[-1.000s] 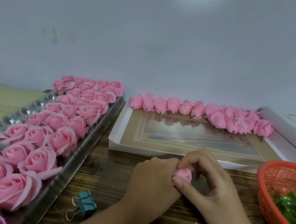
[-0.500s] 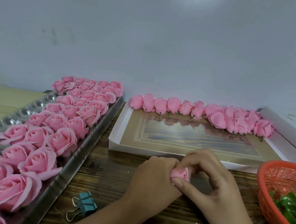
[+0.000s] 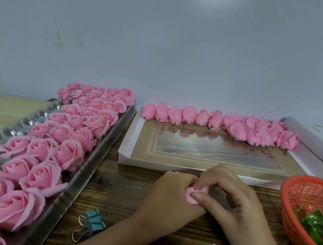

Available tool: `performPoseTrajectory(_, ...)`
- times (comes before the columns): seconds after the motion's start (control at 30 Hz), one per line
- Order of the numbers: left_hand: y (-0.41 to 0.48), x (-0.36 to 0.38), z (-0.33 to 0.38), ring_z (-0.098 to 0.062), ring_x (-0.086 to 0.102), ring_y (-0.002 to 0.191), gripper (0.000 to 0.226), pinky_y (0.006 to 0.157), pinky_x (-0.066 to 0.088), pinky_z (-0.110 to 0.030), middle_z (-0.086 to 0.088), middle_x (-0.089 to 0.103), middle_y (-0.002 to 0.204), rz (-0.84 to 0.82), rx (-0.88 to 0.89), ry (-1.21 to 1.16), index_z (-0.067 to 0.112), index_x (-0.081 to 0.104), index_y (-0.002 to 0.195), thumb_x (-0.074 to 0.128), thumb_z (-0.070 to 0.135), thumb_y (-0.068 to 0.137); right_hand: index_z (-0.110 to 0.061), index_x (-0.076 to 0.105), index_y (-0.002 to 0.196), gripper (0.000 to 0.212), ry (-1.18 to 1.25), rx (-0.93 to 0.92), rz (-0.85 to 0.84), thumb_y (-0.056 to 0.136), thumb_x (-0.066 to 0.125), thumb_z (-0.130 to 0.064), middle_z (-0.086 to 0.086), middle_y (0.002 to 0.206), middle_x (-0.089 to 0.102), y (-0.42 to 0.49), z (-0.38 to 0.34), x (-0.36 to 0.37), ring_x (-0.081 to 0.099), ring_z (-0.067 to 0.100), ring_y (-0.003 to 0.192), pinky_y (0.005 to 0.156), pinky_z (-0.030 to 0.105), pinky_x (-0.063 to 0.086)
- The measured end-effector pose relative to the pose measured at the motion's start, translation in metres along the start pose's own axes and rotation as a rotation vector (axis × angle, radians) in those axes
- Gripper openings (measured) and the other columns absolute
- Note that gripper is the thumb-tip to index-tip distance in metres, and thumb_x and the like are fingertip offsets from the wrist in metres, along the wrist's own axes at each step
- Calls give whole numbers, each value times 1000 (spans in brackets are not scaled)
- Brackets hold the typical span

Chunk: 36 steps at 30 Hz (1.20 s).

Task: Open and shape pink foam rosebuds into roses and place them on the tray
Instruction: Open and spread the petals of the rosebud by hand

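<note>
Both hands meet low over the table, just in front of the white box. The left hand curls round a rosebud and steadies it. The right hand pinches it from the other side, thumb pressed across the pink foam and fingers hooked over the top. That grip looks meant for peeling the outer petals back. Only a small patch of the bud shows between the fingers, so I cannot tell how far it is opened.

Opened roses fill the tray on the left in close rows, near enough for the next one to be set down easily. Closed buds line the far edge of the box, apparently the supply. A red basket of green leaves sits at the right, and a blue binder clip lies near the tray.
</note>
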State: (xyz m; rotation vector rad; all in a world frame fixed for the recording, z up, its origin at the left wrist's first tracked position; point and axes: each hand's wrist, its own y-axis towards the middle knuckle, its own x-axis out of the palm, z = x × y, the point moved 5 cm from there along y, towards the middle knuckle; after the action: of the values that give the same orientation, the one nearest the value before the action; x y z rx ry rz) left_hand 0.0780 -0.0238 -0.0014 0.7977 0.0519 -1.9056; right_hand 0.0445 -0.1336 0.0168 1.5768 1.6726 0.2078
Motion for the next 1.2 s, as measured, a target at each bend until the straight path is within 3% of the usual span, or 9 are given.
performPoseTrajectory(0.1,0,-2,-3,1,48,53,39,54,32,-9,20,47,48,2,5,-12,37,45,52,66,20,80,-27,65,82,9,7,5,11,84,72,-33,-5,83,61,0,1,0,60,16,80,72,23,45)
performPoseTrajectory(0.23,0,-5,1,-2,46,56,27,52,27,-10,16,45,57,74,42,277,31,41,60,55,39,81,-30,62,85,15,-7,70,13,79,71,-39,-5,81,58,-2,3,2,55,14,73,67,18,41)
performPoseTrajectory(0.33,-2,-3,3,-3,47,59,20,52,27,-9,16,44,61,97,89,350,30,42,69,41,48,78,-33,59,84,13,-10,78,-2,79,68,-40,-4,82,57,-3,4,3,53,15,75,66,20,40)
performPoseTrajectory(0.43,-2,-4,0,1,42,50,29,47,27,-8,19,38,52,111,83,356,32,35,58,50,44,80,-30,60,83,12,-43,39,-28,85,68,-38,-4,83,55,-1,4,4,54,16,79,69,23,41)
performPoseTrajectory(0.63,2,1,-4,2,49,55,26,53,34,-9,21,49,50,-5,58,-42,37,46,53,61,31,73,-23,64,83,11,-30,-17,-40,86,69,-32,-6,86,57,0,2,1,58,14,85,75,17,42)
performPoseTrajectory(0.77,3,0,-7,-7,53,60,21,56,44,-26,16,47,55,52,51,95,32,43,57,43,52,64,-31,62,87,12,-8,44,-7,82,70,-39,-6,83,55,0,4,1,54,15,76,69,18,40)
performPoseTrajectory(0.93,0,-2,-4,-10,56,62,25,58,45,-31,12,49,56,117,51,198,28,46,62,41,51,70,-29,60,84,11,-28,64,-34,87,64,-39,-5,82,54,-1,6,2,54,15,78,70,18,39)
performPoseTrajectory(1.03,-1,-3,-2,-8,50,57,24,54,40,-28,10,51,56,115,48,132,29,45,58,53,41,77,-24,60,83,13,-40,40,-48,89,62,-36,-5,84,55,0,4,2,55,15,83,72,20,40)
performPoseTrajectory(1.2,1,-3,-5,3,55,59,34,56,38,-9,22,56,55,-49,12,-117,37,52,58,71,15,77,-18,63,83,14,-64,-27,-81,89,64,-31,-9,87,57,1,-2,0,57,13,87,76,17,41)
